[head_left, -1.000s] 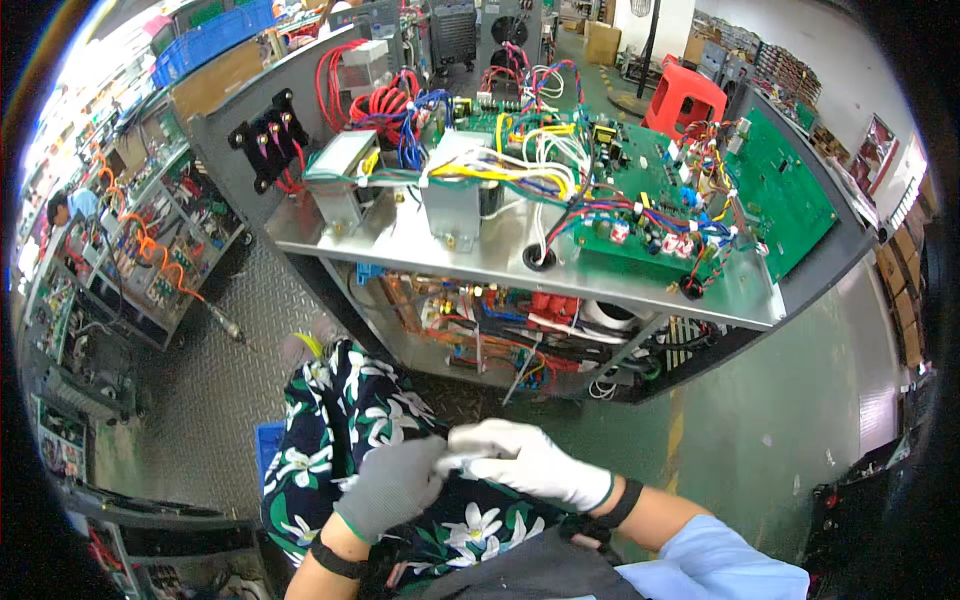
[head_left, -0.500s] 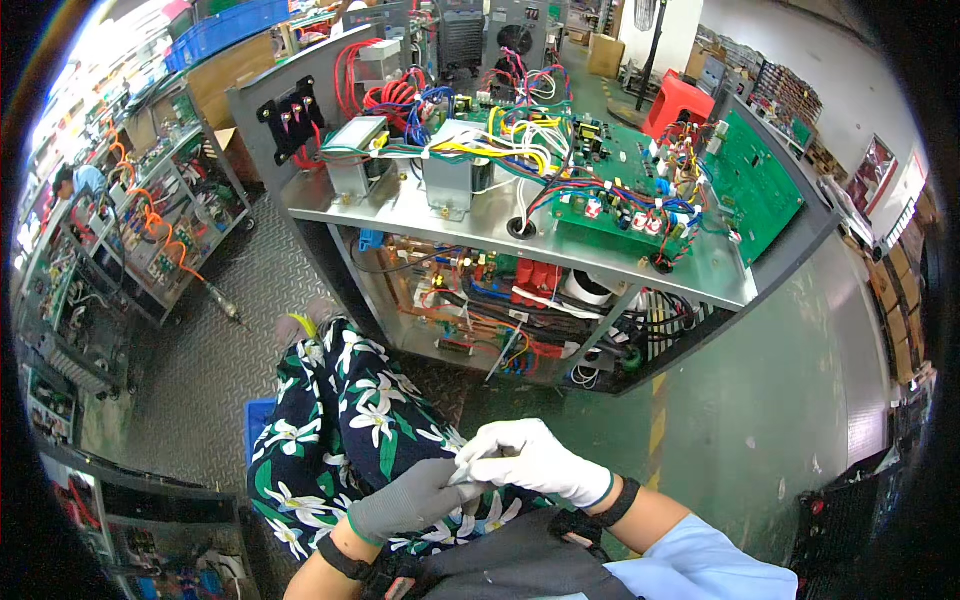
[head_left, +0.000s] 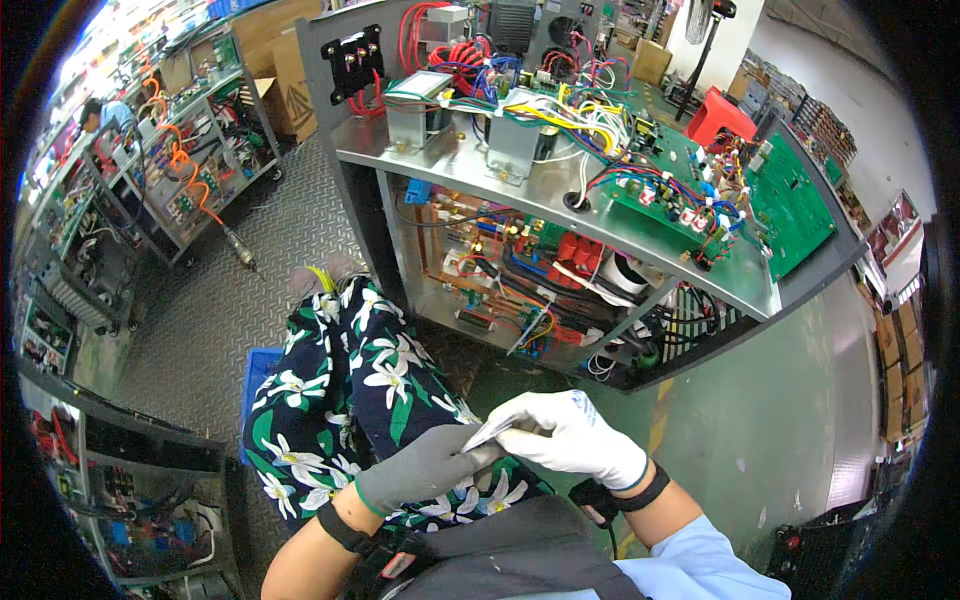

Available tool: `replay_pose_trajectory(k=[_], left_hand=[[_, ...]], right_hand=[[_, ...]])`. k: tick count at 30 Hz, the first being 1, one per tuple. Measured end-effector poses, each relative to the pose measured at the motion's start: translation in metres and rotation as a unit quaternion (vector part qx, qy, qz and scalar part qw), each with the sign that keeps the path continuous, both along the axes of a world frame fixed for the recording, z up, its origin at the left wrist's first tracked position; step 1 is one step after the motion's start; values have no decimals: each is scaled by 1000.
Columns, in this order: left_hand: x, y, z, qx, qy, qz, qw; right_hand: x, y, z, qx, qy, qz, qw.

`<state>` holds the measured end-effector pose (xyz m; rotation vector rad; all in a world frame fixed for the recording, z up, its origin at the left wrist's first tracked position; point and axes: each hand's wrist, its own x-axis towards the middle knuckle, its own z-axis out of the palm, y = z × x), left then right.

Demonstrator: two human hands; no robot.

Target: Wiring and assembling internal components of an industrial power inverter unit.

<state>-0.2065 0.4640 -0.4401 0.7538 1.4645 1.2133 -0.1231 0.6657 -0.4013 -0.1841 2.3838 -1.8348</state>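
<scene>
My left hand (head_left: 425, 470), in a grey knit glove, is closed in front of my lap with its fingertips against my right hand. My right hand (head_left: 570, 438) wears a white glove, thumb and fingers pinched together. Between both sets of fingertips is a small, thin, pale silvery piece (head_left: 487, 433), mostly covered by the gloves; its kind does not show. Beyond my hands stands an open metal cabinet (head_left: 460, 150) with a green circuit board (head_left: 650, 205) and bundled wires on top. Its lower bay holds thick cables and red parts (head_left: 578, 255).
Wheeled racks (head_left: 215, 170) of electronic parts stand at left, with an orange coiled hose (head_left: 180, 155) ending in a hand tool (head_left: 240, 250). A blue crate (head_left: 262, 375) sits beside my legs. At far right are cartons (head_left: 900, 350); a red stool (head_left: 720, 118) stands behind the cabinet.
The view has shifted, so the cabinet sits farther right. My hands stay together; the right fingers have lifted slightly, and more of the thin pale piece shows between them.
</scene>
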Motion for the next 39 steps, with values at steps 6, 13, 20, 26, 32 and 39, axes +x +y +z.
replay_pose_trajectory(k=[6, 13, 20, 26, 32, 39], left_hand=[[-42, -13, 42, -178, 443, 291, 829], [-32, 18, 39, 67, 431, 135, 890], [-44, 28, 12, 16, 344, 149, 927], [-62, 34, -1, -15, 342, 128, 931], [-122, 47, 10, 169, 167, 510, 827], [-168, 55, 35, 254, 20, 559, 789]], right_hand=[[-8, 37, 6, -122, 9, -197, 973], [-31, 24, -5, -135, 36, -189, 972], [-36, 31, -26, -74, 13, -184, 980], [-54, 32, -23, -33, 46, -203, 977], [-136, 22, -19, -144, 96, -223, 959], [-186, -4, -8, -439, 108, -154, 879]])
